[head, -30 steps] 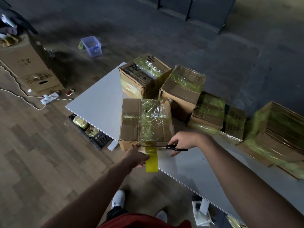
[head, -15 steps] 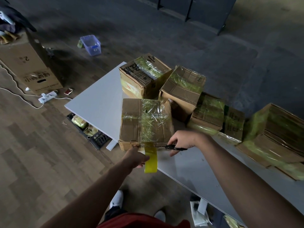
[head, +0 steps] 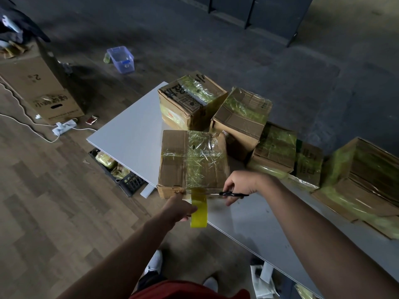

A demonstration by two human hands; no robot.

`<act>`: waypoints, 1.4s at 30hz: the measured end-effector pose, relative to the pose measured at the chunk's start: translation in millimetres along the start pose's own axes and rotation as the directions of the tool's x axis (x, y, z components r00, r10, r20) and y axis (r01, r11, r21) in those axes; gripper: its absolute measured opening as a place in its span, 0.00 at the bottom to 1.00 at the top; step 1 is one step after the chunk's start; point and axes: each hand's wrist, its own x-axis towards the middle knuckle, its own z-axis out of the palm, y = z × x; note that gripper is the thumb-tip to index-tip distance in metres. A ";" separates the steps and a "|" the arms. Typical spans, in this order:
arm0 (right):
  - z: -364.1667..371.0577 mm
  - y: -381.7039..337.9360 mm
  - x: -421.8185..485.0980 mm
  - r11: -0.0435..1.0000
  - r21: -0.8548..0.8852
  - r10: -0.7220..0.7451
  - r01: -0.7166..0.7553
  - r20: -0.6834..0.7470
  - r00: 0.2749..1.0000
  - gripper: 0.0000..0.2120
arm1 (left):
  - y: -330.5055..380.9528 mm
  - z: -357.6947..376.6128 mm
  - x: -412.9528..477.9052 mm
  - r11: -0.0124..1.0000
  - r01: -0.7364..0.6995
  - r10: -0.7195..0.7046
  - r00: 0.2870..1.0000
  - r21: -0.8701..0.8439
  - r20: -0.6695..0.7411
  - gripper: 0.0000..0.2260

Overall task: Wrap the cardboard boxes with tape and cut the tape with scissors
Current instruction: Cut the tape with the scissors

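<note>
A cardboard box (head: 174, 160) wrapped in clear, yellowish tape sits at the near edge of the white table (head: 129, 137). A yellow tape roll (head: 199, 211) hangs just below the box's front edge, joined to it by a short strip of tape; my left hand (head: 180, 209) holds the roll. My right hand (head: 239, 184) grips black-handled scissors (head: 231, 194), whose blades point left at the tape strip along the box's front edge.
Several other taped cardboard boxes (head: 241, 117) stand behind and to the right on the table. On the floor lie a large carton (head: 41, 91), a power strip with cable (head: 63, 127), a clear plastic bin (head: 121, 59) and a black crate (head: 127, 180) under the table.
Almost nothing has shifted; the scissors stay at the tape strip by the box's front edge and my left hand keeps the roll pulled down.
</note>
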 end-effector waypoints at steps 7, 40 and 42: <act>1.4 -1.9 -0.4 1.000 0.013 -0.009 0.009 0.000 1.000 0.14 | -1.0 -0.2 2.6 1.000 0.015 -0.015 1.000 -0.004 -0.013 0.18; 15.9 12.3 -24.3 0.998 0.067 0.015 -0.014 -0.007 1.000 0.17 | -17.1 13.1 3.9 0.998 -0.057 0.057 0.998 0.021 -0.022 0.22; 27.2 27.1 -33.5 0.994 0.101 0.053 -0.051 -0.018 0.998 0.20 | -11.7 24.7 2.0 0.995 -0.099 0.099 0.995 0.032 0.003 0.13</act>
